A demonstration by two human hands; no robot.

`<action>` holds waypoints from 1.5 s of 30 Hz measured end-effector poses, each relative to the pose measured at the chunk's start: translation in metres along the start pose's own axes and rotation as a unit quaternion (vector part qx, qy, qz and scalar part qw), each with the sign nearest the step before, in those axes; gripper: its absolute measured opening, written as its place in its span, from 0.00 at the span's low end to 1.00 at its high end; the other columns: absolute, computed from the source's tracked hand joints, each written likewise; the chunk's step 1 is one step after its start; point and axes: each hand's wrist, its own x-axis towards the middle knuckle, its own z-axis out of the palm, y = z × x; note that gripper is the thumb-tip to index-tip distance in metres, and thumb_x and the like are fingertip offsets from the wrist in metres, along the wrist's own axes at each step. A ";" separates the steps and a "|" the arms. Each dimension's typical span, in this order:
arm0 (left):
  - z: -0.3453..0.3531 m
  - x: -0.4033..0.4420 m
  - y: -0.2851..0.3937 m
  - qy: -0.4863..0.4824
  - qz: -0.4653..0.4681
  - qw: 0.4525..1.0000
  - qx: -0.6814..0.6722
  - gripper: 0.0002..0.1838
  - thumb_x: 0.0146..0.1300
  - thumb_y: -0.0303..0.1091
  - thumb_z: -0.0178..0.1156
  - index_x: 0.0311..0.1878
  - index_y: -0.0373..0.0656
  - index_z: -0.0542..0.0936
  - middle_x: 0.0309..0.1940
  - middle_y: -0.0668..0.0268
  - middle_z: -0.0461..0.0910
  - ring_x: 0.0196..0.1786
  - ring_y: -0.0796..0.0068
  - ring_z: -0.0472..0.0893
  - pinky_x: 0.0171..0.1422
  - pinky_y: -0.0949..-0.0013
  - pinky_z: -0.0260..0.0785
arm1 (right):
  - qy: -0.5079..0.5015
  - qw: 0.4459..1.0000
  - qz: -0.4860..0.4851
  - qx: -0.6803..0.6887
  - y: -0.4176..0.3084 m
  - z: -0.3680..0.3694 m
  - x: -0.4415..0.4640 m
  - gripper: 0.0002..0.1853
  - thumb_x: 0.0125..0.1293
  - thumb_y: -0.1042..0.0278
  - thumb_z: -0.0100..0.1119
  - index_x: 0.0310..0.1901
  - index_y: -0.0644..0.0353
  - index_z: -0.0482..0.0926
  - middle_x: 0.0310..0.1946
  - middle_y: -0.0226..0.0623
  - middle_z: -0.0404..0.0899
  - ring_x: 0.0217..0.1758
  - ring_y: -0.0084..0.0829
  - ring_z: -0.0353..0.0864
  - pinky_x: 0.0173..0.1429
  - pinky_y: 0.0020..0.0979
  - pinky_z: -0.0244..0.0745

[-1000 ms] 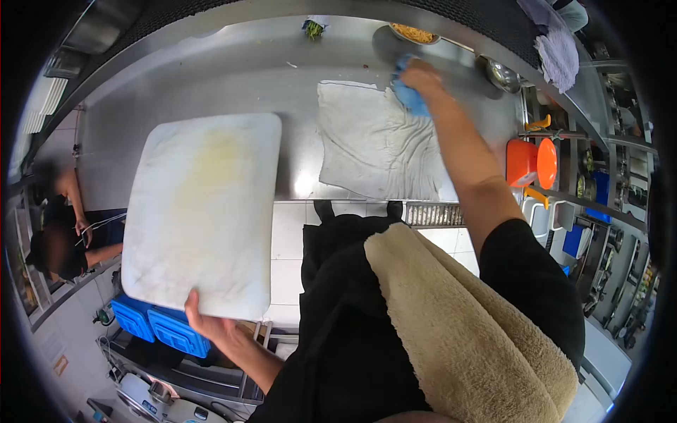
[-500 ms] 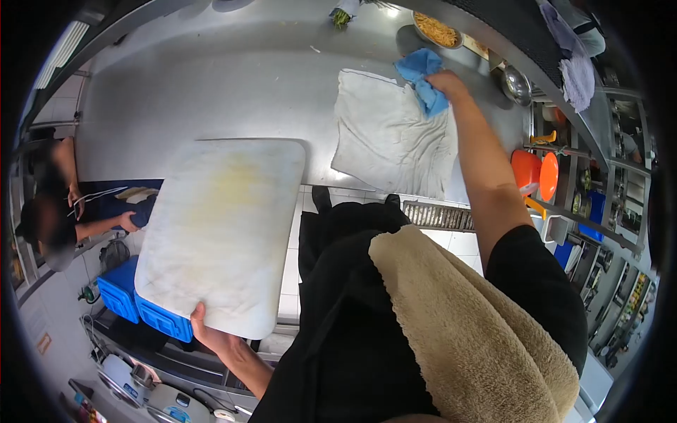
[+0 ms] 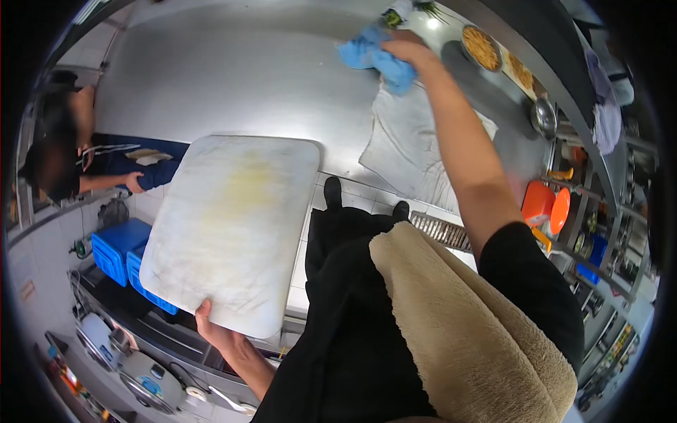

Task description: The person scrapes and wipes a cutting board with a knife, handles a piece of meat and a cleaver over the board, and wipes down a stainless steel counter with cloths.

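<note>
My left hand (image 3: 209, 327) grips the near edge of a large white cutting board (image 3: 226, 233), thumb on top and the other fingers hidden underneath. The board has a yellowish stain and its far end overlaps the steel table's edge. Over the table, my right hand (image 3: 411, 51) is closed on a crumpled blue cloth (image 3: 381, 58). Just below that hand a white towel (image 3: 405, 134) lies spread on the steel, partly covered by my forearm.
On the steel table (image 3: 233, 70) stand a bowl of yellow strips (image 3: 482, 48) and a metal bowl (image 3: 544, 118). Green stalks (image 3: 393, 17) lie at its far side. Another person (image 3: 63, 148) is at the left. Blue bins (image 3: 116, 250) sit below the board.
My right hand has moved left and farther away with the blue cloth, off the white towel. My left hand still holds the board. The whole view has shifted slightly.
</note>
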 end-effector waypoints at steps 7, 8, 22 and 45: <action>-0.014 -0.005 -0.004 0.052 0.029 0.998 -0.011 0.44 0.55 0.35 0.66 0.76 0.32 0.64 0.66 0.49 0.74 0.65 0.47 0.78 0.71 0.48 0.72 | 0.123 0.988 0.068 -0.069 -0.001 0.017 0.015 0.40 0.64 0.38 0.59 0.72 0.56 0.73 0.67 0.48 0.78 0.71 0.48 0.76 0.73 0.43 0.70; -0.015 -0.006 -0.006 0.059 0.030 0.998 -0.007 0.44 0.54 0.35 0.66 0.76 0.32 0.64 0.66 0.49 0.74 0.65 0.47 0.78 0.71 0.48 0.72 | 0.104 0.979 0.063 -0.164 -0.022 0.028 0.008 0.42 0.66 0.36 0.58 0.75 0.55 0.70 0.73 0.47 0.72 0.77 0.50 0.69 0.77 0.45 0.66; -0.025 0.005 -0.010 0.066 0.018 0.997 -0.022 0.45 0.54 0.37 0.66 0.76 0.33 0.64 0.67 0.49 0.74 0.66 0.47 0.77 0.71 0.47 0.72 | 0.053 0.975 -0.214 0.013 -0.096 0.148 -0.106 0.27 0.67 0.58 0.68 0.68 0.37 0.78 0.67 0.33 0.76 0.70 0.41 0.75 0.71 0.38 0.73; -0.044 -0.009 0.009 0.133 0.019 0.991 -0.005 0.46 0.52 0.39 0.69 0.74 0.31 0.65 0.64 0.48 0.75 0.64 0.46 0.78 0.68 0.48 0.73 | 0.162 0.870 -0.466 -0.016 -0.118 0.227 -0.117 0.40 0.54 0.72 0.71 0.72 0.39 0.74 0.67 0.30 0.74 0.75 0.41 0.70 0.74 0.41 0.74</action>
